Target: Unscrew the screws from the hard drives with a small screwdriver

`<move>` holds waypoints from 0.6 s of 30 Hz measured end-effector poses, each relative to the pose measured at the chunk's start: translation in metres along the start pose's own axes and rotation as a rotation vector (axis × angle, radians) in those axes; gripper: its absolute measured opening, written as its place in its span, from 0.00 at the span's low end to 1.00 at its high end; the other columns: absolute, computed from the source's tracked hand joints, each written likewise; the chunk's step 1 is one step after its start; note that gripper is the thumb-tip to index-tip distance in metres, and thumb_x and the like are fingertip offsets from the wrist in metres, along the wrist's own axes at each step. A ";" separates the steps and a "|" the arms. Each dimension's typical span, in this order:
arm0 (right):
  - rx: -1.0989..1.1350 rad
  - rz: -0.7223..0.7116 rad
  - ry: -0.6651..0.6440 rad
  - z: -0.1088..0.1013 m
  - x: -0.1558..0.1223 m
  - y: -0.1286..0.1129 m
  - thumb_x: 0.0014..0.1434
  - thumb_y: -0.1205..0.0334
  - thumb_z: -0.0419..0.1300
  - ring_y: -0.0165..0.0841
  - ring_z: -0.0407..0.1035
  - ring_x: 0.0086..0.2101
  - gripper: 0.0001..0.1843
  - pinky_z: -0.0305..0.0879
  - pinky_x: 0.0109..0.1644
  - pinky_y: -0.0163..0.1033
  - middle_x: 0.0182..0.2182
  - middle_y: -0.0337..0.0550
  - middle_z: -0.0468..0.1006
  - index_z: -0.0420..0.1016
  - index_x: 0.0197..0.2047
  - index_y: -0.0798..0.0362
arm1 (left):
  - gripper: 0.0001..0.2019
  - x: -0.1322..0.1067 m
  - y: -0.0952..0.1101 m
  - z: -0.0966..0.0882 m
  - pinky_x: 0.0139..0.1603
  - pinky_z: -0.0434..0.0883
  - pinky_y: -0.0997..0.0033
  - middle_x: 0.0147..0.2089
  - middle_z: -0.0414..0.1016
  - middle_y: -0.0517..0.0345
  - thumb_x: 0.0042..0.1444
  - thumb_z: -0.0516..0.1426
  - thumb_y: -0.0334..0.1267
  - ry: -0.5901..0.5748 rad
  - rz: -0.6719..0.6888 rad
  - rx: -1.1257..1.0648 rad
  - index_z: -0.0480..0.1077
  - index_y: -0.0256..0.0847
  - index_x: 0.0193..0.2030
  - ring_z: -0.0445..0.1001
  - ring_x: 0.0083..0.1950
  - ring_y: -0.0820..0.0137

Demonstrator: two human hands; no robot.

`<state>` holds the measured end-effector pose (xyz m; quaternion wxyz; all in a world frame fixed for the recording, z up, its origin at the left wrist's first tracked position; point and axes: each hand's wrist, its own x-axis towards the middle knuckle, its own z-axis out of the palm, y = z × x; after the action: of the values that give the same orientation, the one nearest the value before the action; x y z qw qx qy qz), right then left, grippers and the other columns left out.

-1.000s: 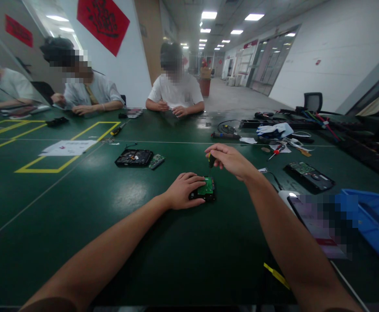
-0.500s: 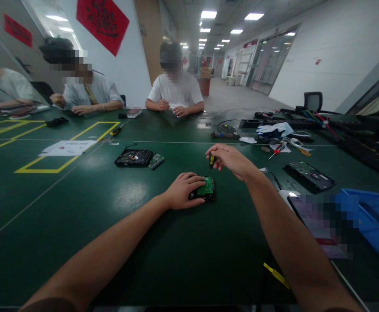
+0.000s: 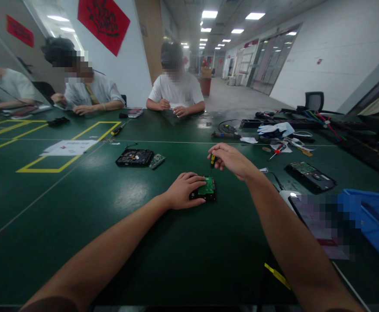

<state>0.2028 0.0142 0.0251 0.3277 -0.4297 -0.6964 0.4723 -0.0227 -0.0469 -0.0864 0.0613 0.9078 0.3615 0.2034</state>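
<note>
A small black hard drive (image 3: 205,190) with a green circuit board on top lies on the green table (image 3: 118,225) in front of me. My left hand (image 3: 183,190) rests on its left side, fingers curled over the edge, holding it down. My right hand (image 3: 232,160) is pinched round a black and yellow screwdriver (image 3: 212,162), which stands upright with its tip on the far edge of the circuit board.
Another opened drive (image 3: 134,157) and a loose board (image 3: 157,161) lie at the back left. A third drive (image 3: 310,176), a blue tray (image 3: 373,219), cables and tools fill the right side. Three people sit along the far and left edges. Yellow floor-tape lines mark the left tabletop.
My right hand has shifted slightly on the screwdriver handle, as in turning it. The left hand and the drive have stayed where they were.
</note>
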 end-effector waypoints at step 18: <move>0.006 -0.019 -0.080 0.002 -0.005 -0.004 0.67 0.57 0.58 0.31 0.70 0.28 0.07 0.62 0.26 0.38 0.44 0.47 0.81 0.75 0.44 0.48 | 0.33 0.000 -0.002 0.003 0.68 0.61 0.41 0.69 0.70 0.48 0.61 0.60 0.60 0.014 0.008 -0.007 0.66 0.49 0.70 0.64 0.69 0.48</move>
<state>0.2022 0.0086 0.0281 0.3052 -0.4027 -0.7116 0.4882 -0.0230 -0.0453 -0.0894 0.0614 0.9077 0.3574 0.2111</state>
